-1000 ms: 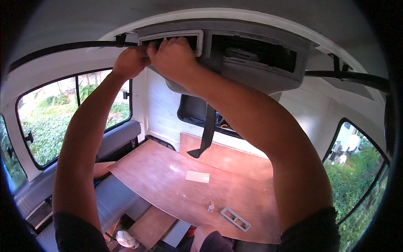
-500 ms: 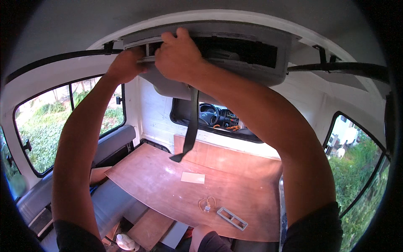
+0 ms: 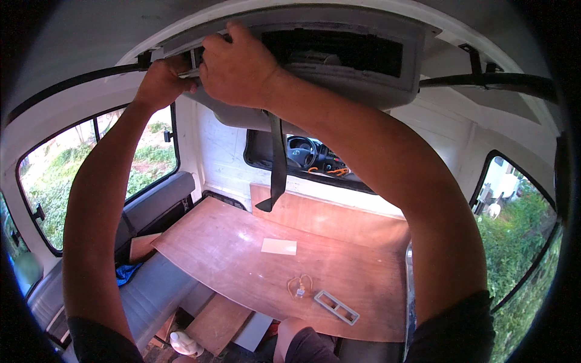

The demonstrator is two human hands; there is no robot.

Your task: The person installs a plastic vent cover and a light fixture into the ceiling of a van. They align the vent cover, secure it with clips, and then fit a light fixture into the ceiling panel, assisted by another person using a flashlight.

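Overhead, a grey housing (image 3: 339, 103) with a long dark opening (image 3: 339, 53) hangs below the roof. At the left end of that opening, both my hands are on a light grey vent frame (image 3: 195, 58) with a crossbar. My left hand (image 3: 162, 86) pinches its left end, fingertips partly hidden. My right hand (image 3: 239, 71) grips it from the right, its fingers curled over the upper edge. Most of this frame is covered by my hands. A similar grey vent frame (image 3: 321, 296) lies on the brown wooden board (image 3: 236, 266) below.
A black strap (image 3: 278, 163) dangles from the housing. On the board lie a pale rectangular piece (image 3: 279, 246) and a small connector with a yellow cord (image 3: 299, 291). A grey bench seat (image 3: 151, 290) runs along the left. Black rails (image 3: 490, 81) curve near the roof.
The whole view has tilted, so the housing appears higher. My hands, still on the vent frame, have shifted slightly leftward along the housing.
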